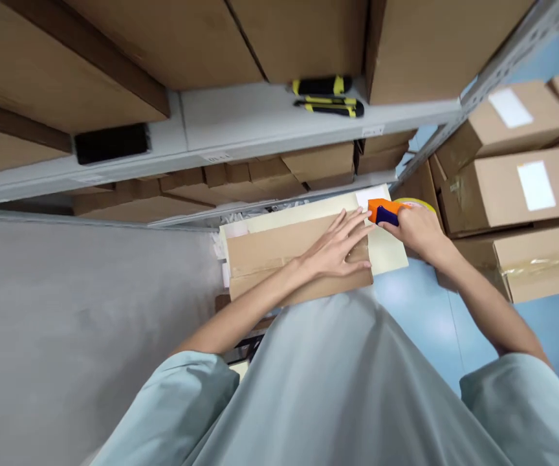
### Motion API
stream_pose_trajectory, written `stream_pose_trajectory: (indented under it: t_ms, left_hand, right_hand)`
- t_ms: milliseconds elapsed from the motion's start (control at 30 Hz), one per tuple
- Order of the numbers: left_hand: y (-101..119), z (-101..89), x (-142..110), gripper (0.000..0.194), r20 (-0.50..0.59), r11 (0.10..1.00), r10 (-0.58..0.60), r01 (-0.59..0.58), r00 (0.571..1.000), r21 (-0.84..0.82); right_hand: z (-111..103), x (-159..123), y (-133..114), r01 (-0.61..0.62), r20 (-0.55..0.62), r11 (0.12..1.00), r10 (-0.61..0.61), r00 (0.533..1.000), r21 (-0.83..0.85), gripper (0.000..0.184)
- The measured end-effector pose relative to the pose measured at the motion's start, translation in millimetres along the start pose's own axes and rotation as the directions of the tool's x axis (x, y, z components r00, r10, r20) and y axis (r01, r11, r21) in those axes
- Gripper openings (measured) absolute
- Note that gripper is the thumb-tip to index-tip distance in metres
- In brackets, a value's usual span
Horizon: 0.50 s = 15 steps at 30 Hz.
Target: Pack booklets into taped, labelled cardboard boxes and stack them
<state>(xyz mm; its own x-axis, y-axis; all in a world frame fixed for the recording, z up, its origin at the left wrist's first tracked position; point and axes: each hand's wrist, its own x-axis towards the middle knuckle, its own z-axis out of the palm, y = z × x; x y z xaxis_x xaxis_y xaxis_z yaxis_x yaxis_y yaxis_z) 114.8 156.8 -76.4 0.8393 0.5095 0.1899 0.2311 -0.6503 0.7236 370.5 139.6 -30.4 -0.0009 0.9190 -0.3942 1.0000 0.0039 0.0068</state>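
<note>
Left grip [332, 250] spread on cardboard box [264, 255]; right grip [419, 228] around orange tape dispenser [378, 208]; two cutters [335, 108] on shelf [241, 116].

The person wears a loose, pale grey-green cloth top [338, 388], plain and matte across the front (soft creases run lengthwise down it). Its roomy left sleeve [173, 401] and matching right sleeve [512, 401] end near the elbows; slender forearms, left hand [334, 248] and right hand [418, 228] are bare.
</note>
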Motion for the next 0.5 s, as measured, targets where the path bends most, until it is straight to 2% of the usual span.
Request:
stream_pose_trajectory:
  t_ms: [100,233,300,400,500]
  left_hand:
    - [7.1,-20.2,-6.6,0.092,-0.125,0.999,-0.033,0.037,0.992,0.029]
    - [-0.1,-63.5,-18.5,0.087,-0.288,0.992,-0.079,0.103,0.954,0.070]
    - [-9.5,-85.9,-26.0,0.085,-0.399,0.986,-0.107,0.150,0.911,0.076]
    - [-30.4,-117.0,-33.8,0.085,-0.559,0.970,-0.161,0.236,0.813,0.065]
    - [-54.5,-149.7,-34.3,0.085,-0.630,0.935,-0.282,0.355,0.723,-0.012]
  right_hand:
    - [-33.7,2.6,-22.2,0.017,-0.112,1.000,-0.017,0.994,-0.001,0.064]
    - [-68.2,30.3,-72.9,0.132,-0.230,0.991,-0.124,0.965,0.020,0.060]
    - [-84.5,52.6,-105.1,0.242,-0.259,0.970,-0.226,0.939,0.034,0.052]
    - [-111.7,92.7,-155.9,0.414,-0.264,0.908,-0.385,0.884,0.064,0.044]
    - [-141.7,132.8,-203.9,0.482,-0.248,0.875,-0.455,0.855,0.056,0.043]
